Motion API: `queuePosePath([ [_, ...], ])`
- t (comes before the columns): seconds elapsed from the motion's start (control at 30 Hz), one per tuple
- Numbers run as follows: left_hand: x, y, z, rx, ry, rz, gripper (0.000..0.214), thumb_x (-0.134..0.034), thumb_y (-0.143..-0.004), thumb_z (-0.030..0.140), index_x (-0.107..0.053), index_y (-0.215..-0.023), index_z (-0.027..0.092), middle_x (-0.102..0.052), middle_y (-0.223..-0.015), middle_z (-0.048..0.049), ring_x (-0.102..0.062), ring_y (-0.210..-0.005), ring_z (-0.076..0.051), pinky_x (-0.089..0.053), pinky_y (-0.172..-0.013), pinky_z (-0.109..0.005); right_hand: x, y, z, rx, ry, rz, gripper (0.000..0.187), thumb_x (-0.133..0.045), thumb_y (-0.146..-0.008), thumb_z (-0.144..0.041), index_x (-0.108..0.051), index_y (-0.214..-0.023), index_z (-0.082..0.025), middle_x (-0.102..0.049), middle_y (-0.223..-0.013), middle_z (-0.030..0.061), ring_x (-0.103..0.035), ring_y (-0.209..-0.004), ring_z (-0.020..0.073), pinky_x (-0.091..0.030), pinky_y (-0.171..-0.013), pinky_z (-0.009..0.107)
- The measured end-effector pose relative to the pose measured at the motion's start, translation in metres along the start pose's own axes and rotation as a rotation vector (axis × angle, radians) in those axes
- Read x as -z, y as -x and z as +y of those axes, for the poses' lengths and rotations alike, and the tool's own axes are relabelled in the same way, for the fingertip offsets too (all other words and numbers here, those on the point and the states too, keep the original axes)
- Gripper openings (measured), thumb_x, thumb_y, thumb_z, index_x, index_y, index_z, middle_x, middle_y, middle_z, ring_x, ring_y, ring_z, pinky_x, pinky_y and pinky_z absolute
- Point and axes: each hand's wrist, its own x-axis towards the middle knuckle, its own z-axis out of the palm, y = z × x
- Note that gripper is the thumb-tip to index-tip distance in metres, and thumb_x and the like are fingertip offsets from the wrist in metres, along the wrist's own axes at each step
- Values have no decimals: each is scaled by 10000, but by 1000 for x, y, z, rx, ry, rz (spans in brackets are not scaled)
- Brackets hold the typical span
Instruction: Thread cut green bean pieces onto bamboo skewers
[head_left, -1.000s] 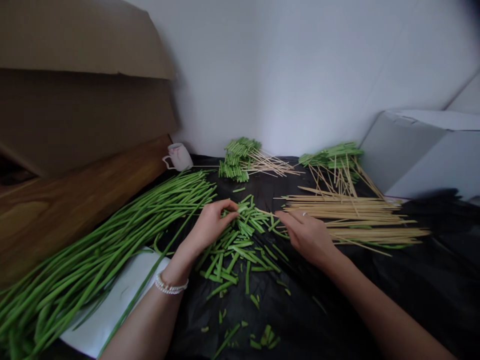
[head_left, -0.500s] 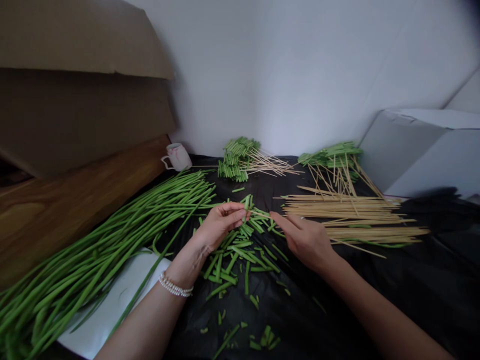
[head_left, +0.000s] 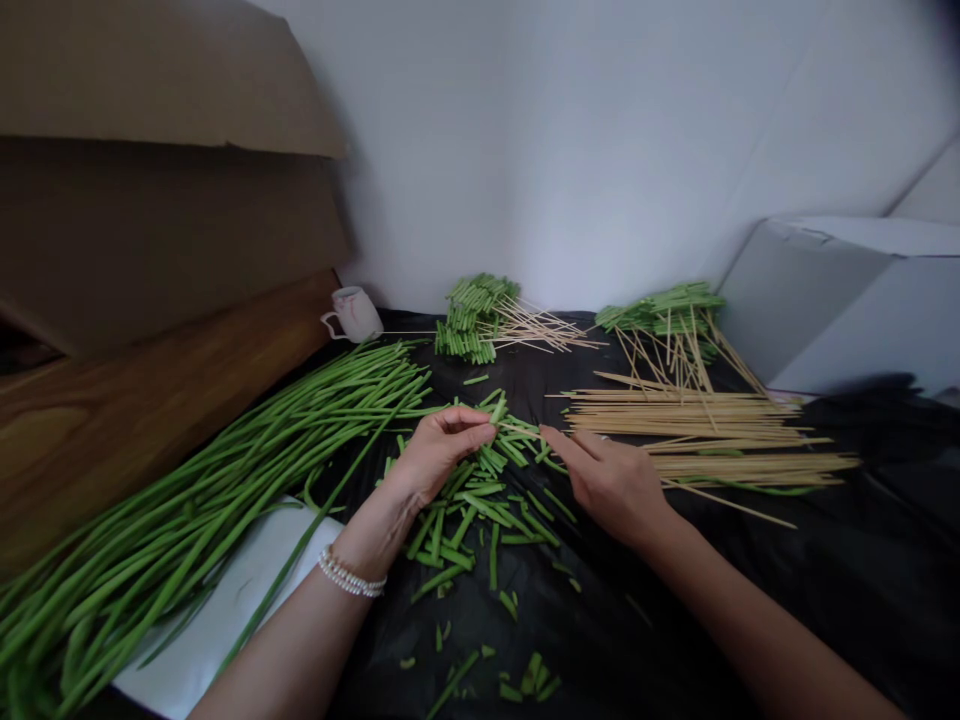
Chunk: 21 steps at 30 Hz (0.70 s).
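Over the middle of the black plastic sheet (head_left: 615,650), pinching a cut green stalk (head_left: 498,408) in the left hand (head_left: 439,455), grasping a thin bamboo skewer (head_left: 521,431) in the right hand (head_left: 611,485). Since a second ago, drawn closer together, so apparently at threading; too small to tell whether pierced. Beneath, loose cut pieces (head_left: 495,506); toward the far edge, loaded skewers (head_left: 480,300).

The 1 view comes from the wearer's head, above and on the near side of the heap of cut stems (head_left: 487,489). It faces forward and down, close in, with the heap just below mid-frame. Its wide field reaches the wall (head_left: 615,150) beyond the heap, the cardboard box (head_left: 172,235) left of it and the white box (head_left: 847,320) right of it.
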Motion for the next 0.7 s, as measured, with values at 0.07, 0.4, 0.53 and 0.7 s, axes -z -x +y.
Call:
queuePosePath([
  [0.07,0,0,-1,4,-3,16,276,-880,-507,214,-726,-722,135,-698,-671,-15,-615,-616,-98,-478,-650,-226,0,0,-1,4,15,5,353,-454,-875,-128,-639,-1165,-209,-614,-697,-16,-494,-571,96,-312,-563,264],
  [0.4,-2,-1,-7,49,-29,13,252,-879,-509,197,-722,-696,132,-686,-636,-6,-593,-570,-76,-464,-604,-195,0,3,-8,49,99,-4,326,-471,-887,-159,-625,-1174,-182,-604,-707,-3,-474,-588,109,-288,-570,294],
  [0.53,-7,1,-9,-25,-105,68,243,-874,-516,205,-712,-682,134,-688,-639,-10,-598,-573,-90,-473,-606,-211,-3,5,-11,47,124,-40,327,-481,-889,-169,-618,-1186,-179,-601,-720,0,-482,-600,114,-284,-578,301],
  [0.7,-8,1,-10,-26,-29,22,253,-866,-544,215,-706,-725,138,-688,-676,-10,-599,-595,-89,-465,-613,-210,-3,4,-12,10,71,-31,336,-448,-890,-139,-617,-1177,-182,-615,-734,5,-493,-610,111,-289,-581,292],
])
